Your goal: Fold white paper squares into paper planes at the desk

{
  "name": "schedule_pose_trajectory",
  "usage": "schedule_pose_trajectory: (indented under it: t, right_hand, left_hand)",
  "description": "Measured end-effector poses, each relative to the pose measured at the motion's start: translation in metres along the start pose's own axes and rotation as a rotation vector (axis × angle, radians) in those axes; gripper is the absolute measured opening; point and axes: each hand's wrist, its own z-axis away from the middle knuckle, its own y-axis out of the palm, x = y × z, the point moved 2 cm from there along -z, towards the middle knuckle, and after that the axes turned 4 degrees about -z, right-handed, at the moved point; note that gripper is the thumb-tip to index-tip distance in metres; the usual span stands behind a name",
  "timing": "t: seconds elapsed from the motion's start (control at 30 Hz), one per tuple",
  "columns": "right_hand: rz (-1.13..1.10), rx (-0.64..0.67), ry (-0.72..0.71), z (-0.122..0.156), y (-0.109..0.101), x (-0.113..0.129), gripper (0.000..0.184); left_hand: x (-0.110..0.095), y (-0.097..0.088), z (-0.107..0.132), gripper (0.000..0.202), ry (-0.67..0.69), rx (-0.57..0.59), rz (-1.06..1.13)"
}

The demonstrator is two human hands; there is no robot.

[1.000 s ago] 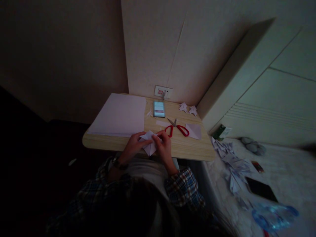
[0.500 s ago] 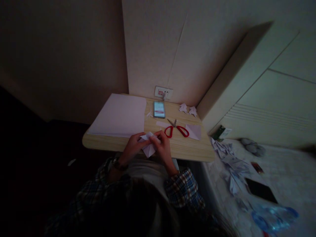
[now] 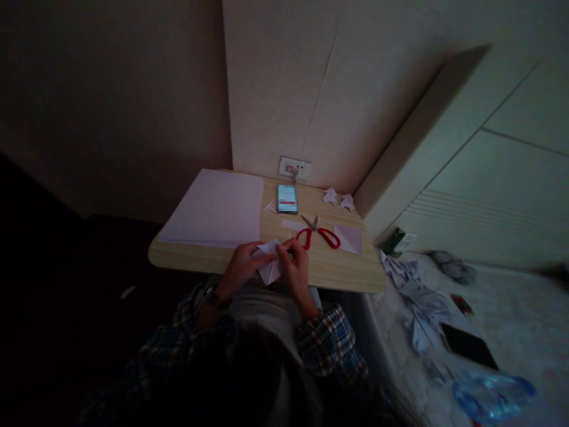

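A folded piece of pale paper (image 3: pixel 270 271) with crease lines is held between my two hands at the table's front edge. My left hand (image 3: pixel 242 264) grips its left side, thumb lying across the front. On the right side, my right hand (image 3: pixel 295 262) pinches the paper with thumb and fingers. Just beyond that hand lie red-handled scissors (image 3: pixel 329 238) with their blades apart. A creased paper square (image 3: pixel 350 239) is to the right of the scissors. Two small folded paper figures (image 3: pixel 329 196) sit at the back right of the table.
A stack of large paper sheets (image 3: pixel 213 204) covers the left of the wooden table (image 3: pixel 342 274). A lit phone (image 3: pixel 287 198) lies below a wall socket (image 3: pixel 294 168). On the bed (image 3: pixel 511 308) are several folded papers (image 3: pixel 420 293), a dark tablet (image 3: pixel 469 345) and a blue-tinted plastic item (image 3: pixel 493 396).
My right thumb and fingers have shifted slightly on the folded paper, which has moved a little to the right. Both hands keep hold of it.
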Motion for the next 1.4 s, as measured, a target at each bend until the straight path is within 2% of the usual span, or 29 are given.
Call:
schedule_pose_trajectory:
  t: [0.13,0.33,0.47,0.73,0.87,0.97,1.1,1.23,1.4]
  right_hand:
    - [-0.01,-0.02,0.017,-0.0006,-0.0016,-0.0032,0.033]
    - [-0.019,0.027,0.023,-0.0029,0.0006,-0.0049,0.019]
    - [0.001,0.001,0.051,-0.0024,0.0009,-0.0047,0.023]
    - [0.02,-0.01,0.012,-0.0023,-0.0006,-0.0047,0.025]
    - [0.003,-0.021,0.034,-0.0026,-0.0001,-0.0072,0.025]
    - [-0.029,0.004,0.052,-0.0032,0.0009,-0.0067,0.024]
    - [-0.04,0.047,0.033,-0.0037,0.0021,-0.0044,0.019]
    - [-0.042,0.09,0.085,-0.0027,0.0033,-0.0066,0.018]
    - [-0.018,0.017,0.057,-0.0013,0.0003,-0.0063,0.019]
  left_hand:
    - [0.0014,-0.0005,-0.001,0.035,0.02,-0.001,-0.023]
    - [0.0078,-0.0018,-0.0021,0.036,-0.021,0.011,0.038]
    - [0.006,-0.003,-0.001,0.036,0.0,-0.016,0.052]
    - [0.0051,-0.0041,-0.0012,0.035,0.061,-0.02,0.086]
    - [0.0071,-0.0029,-0.0016,0.029,0.013,0.031,0.07]
    - [0.0077,-0.0017,-0.0007,0.035,-0.024,0.063,0.112]
    - [0.0068,-0.0023,0.0002,0.042,-0.032,-0.031,0.199]
    - [0.0078,-0.0035,-0.0011,0.042,-0.031,-0.133,0.265]
    - [0.0073,-0.0008,-0.0008,0.031,0.014,-0.08,0.211]
